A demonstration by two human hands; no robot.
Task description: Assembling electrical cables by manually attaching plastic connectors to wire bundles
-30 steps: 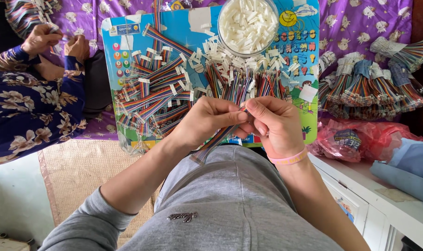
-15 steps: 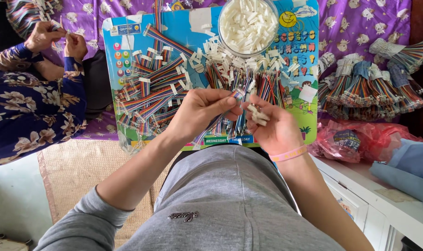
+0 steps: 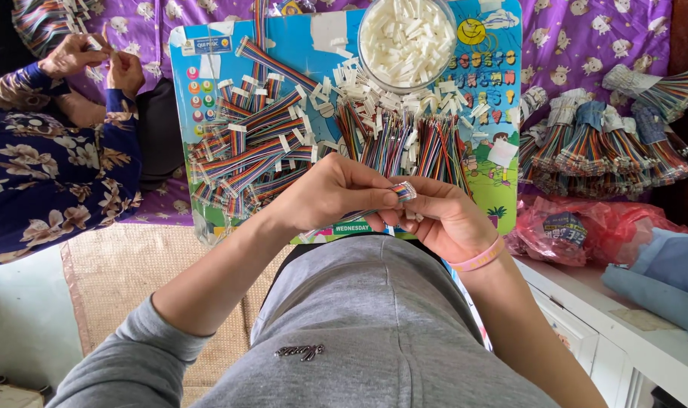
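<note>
At frame centre, both hands, left hand [image 3: 336, 193] and right hand [image 3: 442, 219], pinch a ribbon cable [image 3: 401, 190] over the crowded blue board [image 3: 208, 68]; woven mat [image 3: 117, 272] lower left.

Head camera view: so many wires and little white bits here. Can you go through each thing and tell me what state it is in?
Left hand: closed, pinching the cable's end.
Right hand: curled, steadying the same cable.
Rainbow ribbon cable: held up between both hands.
Bowl: upright, full of white connectors.
Loose cables: strewn across the colourful board.
Bundled cables: tied, piled at right.
Red bag: crumpled.
</note>
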